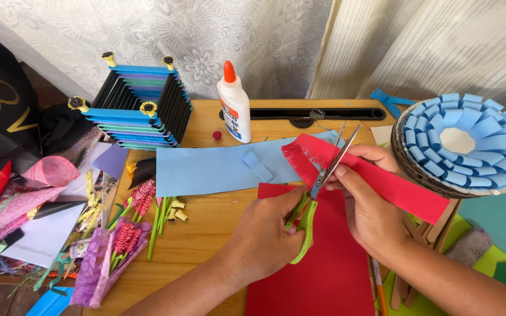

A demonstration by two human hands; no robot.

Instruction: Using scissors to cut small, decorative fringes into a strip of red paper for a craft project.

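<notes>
My left hand [267, 234] grips green-handled scissors [317, 193], their blades open and angled up across a folded red paper strip [382, 181]. My right hand [364, 199] pinches that strip near its fringed end [303, 155], where several thin cuts show. Both hands hover over a red paper sheet [323, 275] lying on the wooden table [206, 228].
A light blue paper strip [218, 167] lies behind the hands. A white glue bottle with an orange cap [234, 105] stands at the back. A blue and black stick box [136, 108] sits back left, a round blue paper-loop disc [461, 140] at right, paper flowers [127, 234] at left.
</notes>
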